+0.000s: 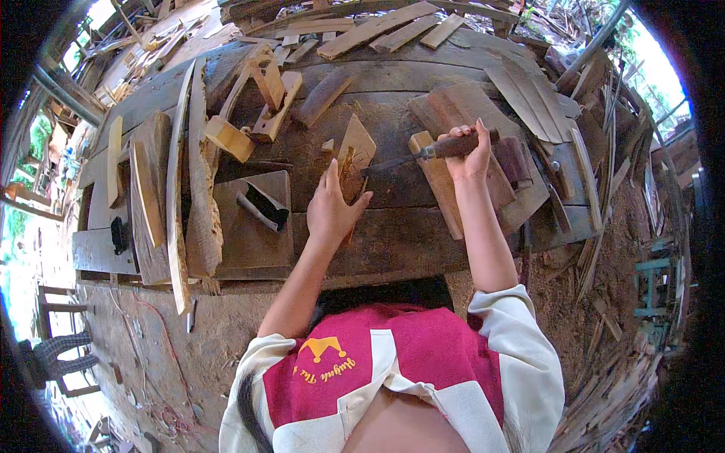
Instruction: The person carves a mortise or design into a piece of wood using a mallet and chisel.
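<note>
So I'm standing here watching someone work at a wooden counter [400, 253], and the arm positions are pretty neat. Left forearm comes up from the lower middle of the frame, angled a bit to the right, with the left hand [331, 210] palm down near the center. Fingers point up the frame, thumb's stuck out to the right, so it's bracketing and holding a pale pointed wood piece [359, 142]. That piece sits just about mid-frame, its pointed end poking out past the fingers.

Right arm is straighter, rising from the lower right, sleeve bunched around the elbow. The right hand [471, 156] is wrapped around the dark handle of a chisel-looking tool [451, 146], index finger up along it. The thin dark blade runs left and the tip ends right by the wood piece; can't tell from here if it's actually touching.

Closest thing to a container is a black hollow shell [260, 205] lying tipped on a flat square board [240, 238], left of center. Inside's too dark to make out.

A pale wooden bar [436, 189] lies left of the right wrist, a dark brown block [513, 162] sits to the right, and a long curved strip [178, 189] stretches down the left side.
</note>
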Motion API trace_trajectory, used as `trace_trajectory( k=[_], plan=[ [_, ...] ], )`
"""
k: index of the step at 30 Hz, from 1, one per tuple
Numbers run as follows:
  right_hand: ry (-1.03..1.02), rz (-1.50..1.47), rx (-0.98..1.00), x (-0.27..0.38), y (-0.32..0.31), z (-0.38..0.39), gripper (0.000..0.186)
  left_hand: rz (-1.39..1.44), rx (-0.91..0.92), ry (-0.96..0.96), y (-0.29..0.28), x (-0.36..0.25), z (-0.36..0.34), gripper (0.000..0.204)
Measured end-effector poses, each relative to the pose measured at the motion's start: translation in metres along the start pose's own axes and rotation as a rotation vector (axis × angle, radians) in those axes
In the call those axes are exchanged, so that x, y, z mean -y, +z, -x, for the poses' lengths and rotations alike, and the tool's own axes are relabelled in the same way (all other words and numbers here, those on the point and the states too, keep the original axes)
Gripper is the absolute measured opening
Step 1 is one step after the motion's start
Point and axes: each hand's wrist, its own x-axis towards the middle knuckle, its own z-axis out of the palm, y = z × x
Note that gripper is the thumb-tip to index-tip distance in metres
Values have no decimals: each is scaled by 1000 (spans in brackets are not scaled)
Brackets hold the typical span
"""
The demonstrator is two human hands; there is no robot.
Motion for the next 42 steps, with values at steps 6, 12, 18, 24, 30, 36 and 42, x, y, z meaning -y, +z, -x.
trace_trajectory(
  k=[6,12,18,24,30,36,42],
  plan=[
    [-10,-38,-53,-2,0,2,20,13,-2,4,-1,-1,0,88],
    [-23,-44,34,4,10,6,20,8,-6,17,1,0,0,88],
    [-40,21,189,10,27,23,21,22,-36,41,3,3,1,87],
    [-53,66,265,9,34,33,20,15,-16,23,0,0,0,88],
    [-59,92,263,10,34,34,19,3,-27,29,2,1,1,87],
    [-69,121,254,10,37,37,19,29,-41,36,3,2,1,87],
    [-92,184,278,9,49,46,19,13,-53,41,6,4,1,88]
  ],
)
